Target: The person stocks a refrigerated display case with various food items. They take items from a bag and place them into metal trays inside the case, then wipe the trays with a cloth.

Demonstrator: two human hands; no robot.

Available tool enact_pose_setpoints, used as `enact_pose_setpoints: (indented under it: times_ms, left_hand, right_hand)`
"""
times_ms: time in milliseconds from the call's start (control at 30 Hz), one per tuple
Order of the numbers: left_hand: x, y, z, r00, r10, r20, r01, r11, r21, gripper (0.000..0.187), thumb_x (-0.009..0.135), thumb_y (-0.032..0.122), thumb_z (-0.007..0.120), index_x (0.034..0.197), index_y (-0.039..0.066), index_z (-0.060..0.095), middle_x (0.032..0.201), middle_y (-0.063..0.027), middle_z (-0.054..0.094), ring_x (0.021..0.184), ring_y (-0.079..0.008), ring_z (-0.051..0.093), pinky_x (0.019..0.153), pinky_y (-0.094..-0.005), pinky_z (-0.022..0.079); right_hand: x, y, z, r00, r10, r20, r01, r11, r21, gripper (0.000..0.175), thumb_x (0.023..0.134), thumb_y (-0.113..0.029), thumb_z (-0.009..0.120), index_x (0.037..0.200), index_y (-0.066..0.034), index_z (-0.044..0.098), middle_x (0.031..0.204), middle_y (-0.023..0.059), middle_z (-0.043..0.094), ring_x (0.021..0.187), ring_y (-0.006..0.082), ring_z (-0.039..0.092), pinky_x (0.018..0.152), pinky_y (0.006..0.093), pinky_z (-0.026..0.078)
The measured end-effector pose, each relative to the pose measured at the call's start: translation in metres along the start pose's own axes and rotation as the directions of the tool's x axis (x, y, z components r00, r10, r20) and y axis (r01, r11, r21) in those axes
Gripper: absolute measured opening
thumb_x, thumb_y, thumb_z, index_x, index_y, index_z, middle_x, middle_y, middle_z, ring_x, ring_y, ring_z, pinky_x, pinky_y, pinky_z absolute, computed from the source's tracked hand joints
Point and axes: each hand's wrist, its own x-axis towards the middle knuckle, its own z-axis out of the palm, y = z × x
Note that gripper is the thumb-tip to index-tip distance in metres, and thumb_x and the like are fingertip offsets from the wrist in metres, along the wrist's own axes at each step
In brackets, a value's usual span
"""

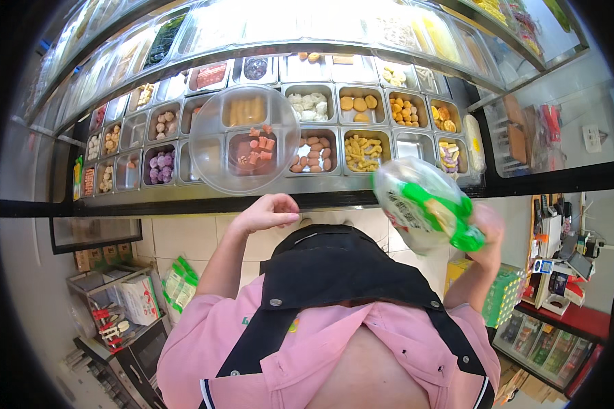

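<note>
My right hand [486,230] grips the gathered end of a clear and green plastic food bag [424,209] and holds it over the counter's front edge. Pale contents show through the bag, which bears writing. My left hand [272,213], its fingers curled and nothing seen in it, is at the edge below a round translucent plastic bowl [210,158]. That bowl rests over the metal pans, with several short pieces of cut pink sausage [260,145] in or beneath it; which, I cannot tell. To its right are pans of small brown sausages [314,153] and yellow twisted pieces [363,152].
Metal framed shelves [307,48] with more food tubs cross above the pans. A long wrapped package [473,143] lies at the pans' right end. A green bag [180,286] is on the tiled floor at left; a green carton [501,294] stands at right.
</note>
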Motion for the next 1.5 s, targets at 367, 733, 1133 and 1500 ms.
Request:
enact_pose_setpoints:
  times_ms: [367, 733, 1133, 1500]
  left_hand:
    - [0.078, 0.079, 0.083, 0.746, 0.639, -0.186, -0.254, 0.532, 0.808, 0.101, 0.06, 0.036, 0.082, 0.143, 0.014, 0.029, 0.144, -0.0191, 0.032, 0.136, -0.0415, 0.025, 0.109, -0.0483, 0.028]
    - [0.107, 0.066, 0.1, 0.694, 0.552, -0.461, -0.307, 0.807, 0.504, 0.035, 0.071, 0.003, 0.07, 0.105, 0.003, 0.064, 0.093, -0.0139, 0.067, 0.082, -0.0247, 0.065, 0.073, -0.0305, 0.05]
    - [0.106, 0.077, 0.118, 0.552, 0.569, -0.609, -0.162, 0.79, 0.591, 0.061, 0.064, 0.009, 0.074, 0.12, 0.003, 0.052, 0.116, -0.0187, 0.057, 0.108, -0.033, 0.056, 0.093, -0.0374, 0.044]
    - [0.112, 0.064, 0.116, 0.518, 0.542, -0.661, -0.17, 0.823, 0.542, 0.058, 0.064, 0.01, 0.071, 0.119, 0.002, 0.054, 0.112, -0.0181, 0.06, 0.103, -0.0323, 0.059, 0.091, -0.0372, 0.046]
  right_hand:
    - [0.072, 0.063, 0.092, 0.869, -0.468, 0.16, 0.386, 0.844, 0.372, 0.026, 0.055, -0.01, 0.07, 0.071, -0.0086, 0.049, 0.073, 0.0049, 0.049, 0.07, 0.0268, 0.05, 0.061, 0.0366, 0.038]
    - [0.081, 0.161, 0.093, 0.901, -0.281, 0.332, -0.066, 0.666, 0.743, 0.062, 0.068, -0.024, 0.079, 0.121, -0.0051, 0.055, 0.123, 0.0094, 0.056, 0.115, 0.0226, 0.052, 0.1, 0.0378, 0.039]
    - [0.195, 0.395, 0.325, 0.726, 0.624, 0.289, -0.686, 0.628, 0.368, 0.039, 0.084, -0.02, 0.054, 0.114, 0.0044, 0.06, 0.102, 0.0182, 0.066, 0.093, 0.0278, 0.063, 0.08, 0.0351, 0.049]
    - [0.251, 0.438, 0.387, 0.828, 0.527, 0.192, -0.487, 0.845, -0.223, 0.024, 0.08, -0.019, 0.05, 0.084, -0.0008, 0.065, 0.089, 0.0193, 0.065, 0.078, 0.0317, 0.066, 0.067, 0.0416, 0.05]
